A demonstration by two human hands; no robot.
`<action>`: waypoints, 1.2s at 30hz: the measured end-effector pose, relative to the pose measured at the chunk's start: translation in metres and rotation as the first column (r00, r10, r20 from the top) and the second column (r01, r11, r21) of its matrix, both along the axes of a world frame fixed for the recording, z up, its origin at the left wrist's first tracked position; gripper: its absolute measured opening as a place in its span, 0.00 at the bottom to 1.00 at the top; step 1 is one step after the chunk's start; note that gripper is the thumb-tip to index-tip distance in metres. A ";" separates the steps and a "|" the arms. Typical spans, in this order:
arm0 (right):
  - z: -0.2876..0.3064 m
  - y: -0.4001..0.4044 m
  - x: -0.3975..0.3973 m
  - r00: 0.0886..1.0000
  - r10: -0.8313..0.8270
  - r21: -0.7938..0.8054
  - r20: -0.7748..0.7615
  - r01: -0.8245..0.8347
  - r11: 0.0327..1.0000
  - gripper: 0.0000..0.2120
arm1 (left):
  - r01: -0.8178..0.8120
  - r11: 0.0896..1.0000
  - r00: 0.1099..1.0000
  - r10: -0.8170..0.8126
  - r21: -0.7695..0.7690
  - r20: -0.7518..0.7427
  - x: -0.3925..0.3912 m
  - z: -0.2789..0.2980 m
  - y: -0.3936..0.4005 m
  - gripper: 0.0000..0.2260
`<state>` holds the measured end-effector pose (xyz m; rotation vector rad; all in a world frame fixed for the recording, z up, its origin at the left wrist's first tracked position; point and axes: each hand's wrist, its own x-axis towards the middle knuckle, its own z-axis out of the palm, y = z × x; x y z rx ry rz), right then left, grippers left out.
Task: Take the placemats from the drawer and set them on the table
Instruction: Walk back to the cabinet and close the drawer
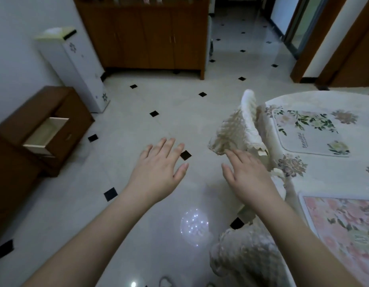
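Observation:
Two placemats lie on the table (324,175) at the right: a white one with green leaves (309,133) further away and a pink floral one (342,222) close to me. At the left, a brown cabinet's drawer (46,134) stands pulled open, its pale inside bare as far as I can see. My left hand (158,168) and my right hand (247,175) hover over the floor between drawer and table, fingers straight, holding nothing.
A chair with a cream cover (239,129) stands at the table's edge just beyond my right hand, and another covered seat (245,257) is below it. A white standing appliance (76,67) and a wooden sideboard (146,34) line the far wall. The floor (138,112) is glossy tile.

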<state>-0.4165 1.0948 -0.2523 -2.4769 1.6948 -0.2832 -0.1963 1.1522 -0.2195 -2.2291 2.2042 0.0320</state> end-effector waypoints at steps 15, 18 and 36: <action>0.007 -0.047 0.242 0.952 0.305 -0.008 -0.036 -0.305 0.952 0.30 | -0.314 0.949 0.948 0.313 -0.013 -0.051 0.222 0.002 0.013 0.39; 0.011 -0.047 0.287 0.930 0.366 -0.016 -0.034 -0.366 0.930 0.29 | -0.366 0.930 0.929 0.366 0.008 -0.057 0.266 0.007 0.014 0.30; -0.001 -0.189 0.419 0.850 0.522 0.064 -0.062 -0.519 0.852 0.37 | -0.465 0.885 0.882 0.464 0.008 -0.081 0.376 -0.002 -0.098 0.26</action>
